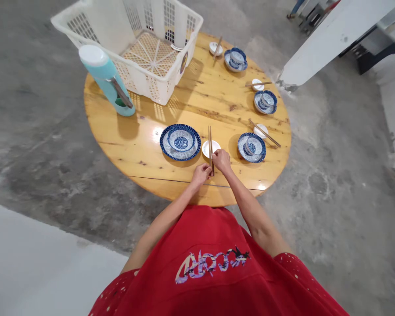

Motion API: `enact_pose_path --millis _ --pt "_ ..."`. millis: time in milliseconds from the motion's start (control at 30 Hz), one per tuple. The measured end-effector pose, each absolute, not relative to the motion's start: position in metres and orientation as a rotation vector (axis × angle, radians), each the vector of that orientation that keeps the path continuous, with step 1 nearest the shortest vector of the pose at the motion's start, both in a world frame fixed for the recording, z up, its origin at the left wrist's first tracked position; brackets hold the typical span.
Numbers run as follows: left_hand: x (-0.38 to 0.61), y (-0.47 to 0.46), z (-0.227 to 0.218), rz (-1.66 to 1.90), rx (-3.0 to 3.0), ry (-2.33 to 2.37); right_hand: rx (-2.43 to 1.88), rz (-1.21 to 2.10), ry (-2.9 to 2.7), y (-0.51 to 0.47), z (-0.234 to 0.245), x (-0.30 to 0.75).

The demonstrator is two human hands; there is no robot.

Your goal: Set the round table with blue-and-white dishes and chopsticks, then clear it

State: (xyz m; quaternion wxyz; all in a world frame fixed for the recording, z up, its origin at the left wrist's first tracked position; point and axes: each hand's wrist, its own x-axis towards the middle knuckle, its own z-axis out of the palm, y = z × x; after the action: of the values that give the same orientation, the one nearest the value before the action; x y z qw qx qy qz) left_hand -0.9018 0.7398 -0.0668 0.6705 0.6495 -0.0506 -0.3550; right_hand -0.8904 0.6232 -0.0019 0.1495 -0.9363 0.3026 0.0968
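Observation:
A pair of brown chopsticks [210, 142] lies across a small white saucer [206, 149] near the front edge of the round wooden table [141, 149]. My left hand [201, 174] and my right hand [221, 160] both pinch the near ends of the chopsticks, fingers closed. Just left of the saucer sits a blue-patterned bowl on a matching plate [180, 141]. To the right stands another blue plate with a cup [252, 147].
A white plastic basket [131, 44] fills the table's back left, with a teal bottle [107, 79] leaning in front of it. Three more place settings with blue dishes [265, 102], saucers and chopsticks [264, 133] line the right rim. Concrete floor surrounds the table.

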Motion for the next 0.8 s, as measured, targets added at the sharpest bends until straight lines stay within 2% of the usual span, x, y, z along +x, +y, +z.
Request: enact_pose_path --millis 800 --pt "-0.8925 0.7446 -0.0674 -0.75 1.799 -0.372 -2.617 0.205 0.898 0.6207 -0.0108 -0.8946"
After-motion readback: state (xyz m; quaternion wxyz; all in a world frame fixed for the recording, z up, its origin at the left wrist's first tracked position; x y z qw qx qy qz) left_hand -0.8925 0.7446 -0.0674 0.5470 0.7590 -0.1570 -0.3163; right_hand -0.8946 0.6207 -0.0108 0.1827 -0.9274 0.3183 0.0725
